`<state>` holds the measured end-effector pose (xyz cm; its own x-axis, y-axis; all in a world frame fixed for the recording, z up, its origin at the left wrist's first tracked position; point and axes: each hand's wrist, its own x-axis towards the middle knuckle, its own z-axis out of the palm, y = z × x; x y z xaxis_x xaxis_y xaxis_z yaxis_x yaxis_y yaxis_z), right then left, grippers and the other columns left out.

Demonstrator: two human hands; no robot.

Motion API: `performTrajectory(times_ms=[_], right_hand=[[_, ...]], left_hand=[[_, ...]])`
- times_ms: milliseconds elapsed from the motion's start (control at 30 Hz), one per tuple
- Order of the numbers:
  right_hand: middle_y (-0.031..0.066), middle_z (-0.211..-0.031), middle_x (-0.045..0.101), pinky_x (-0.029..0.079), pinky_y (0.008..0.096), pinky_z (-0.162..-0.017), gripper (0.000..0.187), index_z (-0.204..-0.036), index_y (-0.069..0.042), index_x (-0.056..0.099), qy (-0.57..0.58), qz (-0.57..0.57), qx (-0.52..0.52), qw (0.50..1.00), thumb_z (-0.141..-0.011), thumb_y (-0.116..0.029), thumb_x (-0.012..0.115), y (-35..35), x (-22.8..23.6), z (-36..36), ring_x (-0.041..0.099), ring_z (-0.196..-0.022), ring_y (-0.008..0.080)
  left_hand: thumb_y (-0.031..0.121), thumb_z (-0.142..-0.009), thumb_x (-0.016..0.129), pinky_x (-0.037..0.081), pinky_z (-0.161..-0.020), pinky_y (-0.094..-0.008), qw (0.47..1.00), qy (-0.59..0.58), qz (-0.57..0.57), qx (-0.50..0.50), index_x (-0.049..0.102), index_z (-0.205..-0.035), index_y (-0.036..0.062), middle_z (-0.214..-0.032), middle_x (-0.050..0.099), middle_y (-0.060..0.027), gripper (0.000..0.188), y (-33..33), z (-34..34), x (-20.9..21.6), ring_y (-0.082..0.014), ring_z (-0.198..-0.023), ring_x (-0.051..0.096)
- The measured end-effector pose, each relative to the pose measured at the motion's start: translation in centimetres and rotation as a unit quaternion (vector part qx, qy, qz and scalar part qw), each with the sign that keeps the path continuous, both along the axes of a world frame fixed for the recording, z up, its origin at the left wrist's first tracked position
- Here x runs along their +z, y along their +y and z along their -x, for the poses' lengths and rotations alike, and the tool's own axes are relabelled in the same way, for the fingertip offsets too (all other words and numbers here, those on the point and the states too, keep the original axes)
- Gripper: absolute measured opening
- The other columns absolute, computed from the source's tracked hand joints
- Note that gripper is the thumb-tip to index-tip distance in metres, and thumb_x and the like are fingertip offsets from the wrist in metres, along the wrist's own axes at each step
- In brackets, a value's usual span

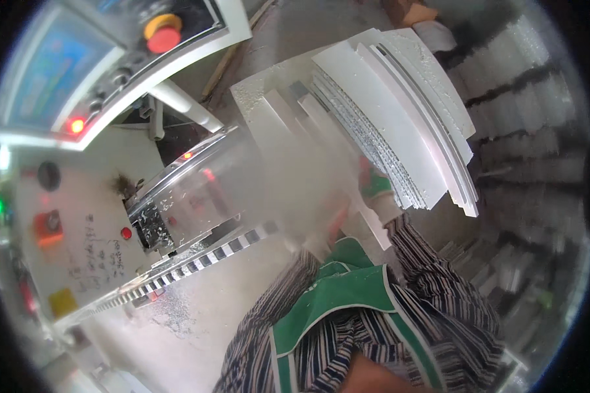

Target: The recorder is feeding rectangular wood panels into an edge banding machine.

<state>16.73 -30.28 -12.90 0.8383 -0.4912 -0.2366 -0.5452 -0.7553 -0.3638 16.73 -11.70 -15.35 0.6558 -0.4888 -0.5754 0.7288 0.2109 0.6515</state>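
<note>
My right hand [375,186], in a red and green glove, is closed at the side of a long white strip [372,226]. The strip runs from the stacked pieces down toward my apron, and a hazy smear hides its middle. Left of it, my left hand [336,221] shows only as a reddish blur at the end of the striped sleeve; its fingers cannot be made out. Right beside my right hand lies a stack of white strips and panels [393,111] on a pale board [246,98], several of them with rough grey edges.
At left stands a white machine [98,216] with a metal bed [196,196] and a toothed black-and-white rail [203,259]. Above it hangs a control panel [111,92] with a red and yellow stop button [163,36]. Blurred stacked pieces [518,131] fill the right side.
</note>
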Motion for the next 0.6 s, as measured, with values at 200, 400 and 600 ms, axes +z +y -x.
performTrajectory(times_ms=[200,400,600], right_hand=[[0.0161,-0.135,0.065,0.053,0.0454,-0.094,0.05,-0.147,-0.011,0.054,-0.253,-0.111,0.066,0.959,-0.098,-0.014,0.059,2.8,6.6,6.9,0.067,-0.115,0.0335],[0.0075,-0.139,0.064,0.051,0.0449,-0.09,0.058,-0.143,-0.017,0.058,-0.29,0.16,0.332,0.883,-0.087,-0.017,0.069,9.2,15.0,6.4,0.065,-0.12,0.0284],[0.0158,-0.143,0.057,0.048,0.0527,-0.102,0.063,-0.144,-0.014,0.056,-0.226,0.129,0.417,0.871,-0.085,-0.028,0.074,11.6,20.9,3.1,0.056,-0.13,0.037]], left_hand=[[0.03,-0.101,0.07,0.057,-0.091,-0.0378,0.977,-0.096,0.148,0.123,0.055,-0.143,0.0074,-0.118,0.068,-0.0049,0.05,0.9,0.8,11.0,-0.0193,-0.106,0.068],[0.032,-0.105,0.062,0.06,-0.086,-0.0378,0.955,0.021,0.262,0.139,0.061,-0.129,0.0085,-0.116,0.069,-0.008,0.033,7.5,0.6,13.4,-0.0214,-0.102,0.071],[0.032,-0.109,0.054,0.061,-0.087,-0.04,0.931,-0.018,0.292,0.219,0.06,-0.128,0.0061,-0.116,0.071,-0.0121,0.033,17.0,-0.7,15.9,-0.0247,-0.103,0.071]])
